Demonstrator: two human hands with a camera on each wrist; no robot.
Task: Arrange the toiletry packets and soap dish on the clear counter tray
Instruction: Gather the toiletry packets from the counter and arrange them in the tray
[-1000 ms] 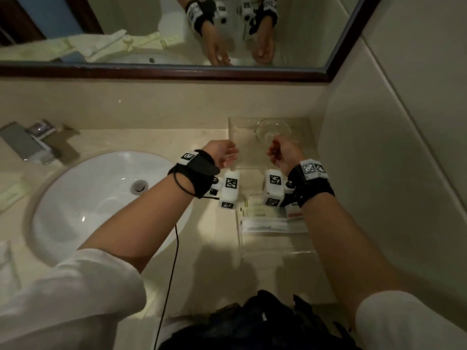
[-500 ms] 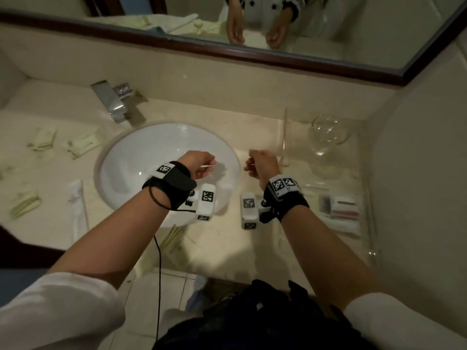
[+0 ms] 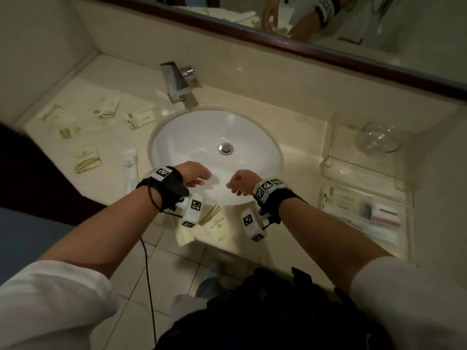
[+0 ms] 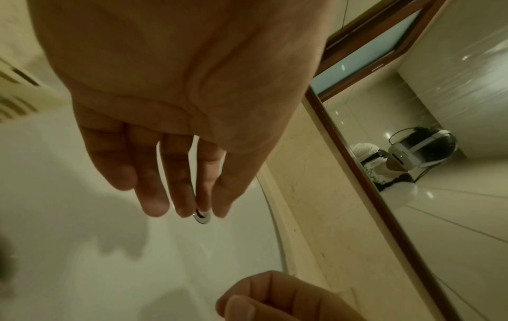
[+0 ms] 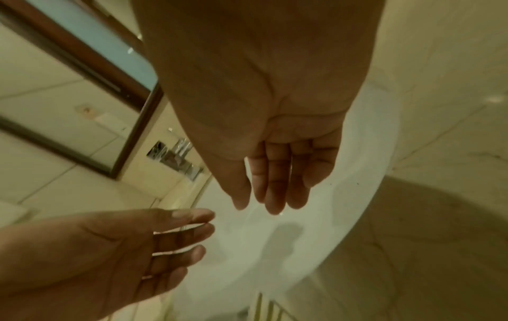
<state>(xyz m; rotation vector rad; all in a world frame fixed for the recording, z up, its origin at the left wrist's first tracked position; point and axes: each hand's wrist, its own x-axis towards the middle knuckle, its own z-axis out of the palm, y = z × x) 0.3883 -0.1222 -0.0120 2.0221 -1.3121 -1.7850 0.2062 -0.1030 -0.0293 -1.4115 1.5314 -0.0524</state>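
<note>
My left hand (image 3: 195, 176) and right hand (image 3: 238, 185) hover side by side over the front of the white sink (image 3: 202, 137), both holding nothing. The left wrist view shows the left hand (image 4: 178, 195) with fingers hanging straight. In the right wrist view the right hand (image 5: 269, 191) is just as relaxed. The clear tray (image 3: 328, 157) stands on the counter at the right. A glass soap dish (image 3: 380, 140) sits at its back and several packets (image 3: 361, 210) lie at its front. Several pale green packets (image 3: 87, 157) lie on the left counter. Another packet (image 3: 214, 221) lies at the front edge below my wrists.
A chrome faucet (image 3: 177, 82) stands behind the sink. A white tube (image 3: 131, 168) lies left of the basin. The mirror (image 3: 328, 18) runs along the back wall, and a wall closes the right side beyond the tray. Floor tiles show below the counter edge.
Both hands have drawn back from the tray and moved left over the sink, and their fingers have uncurled. The head view has swung left, showing the left counter.
</note>
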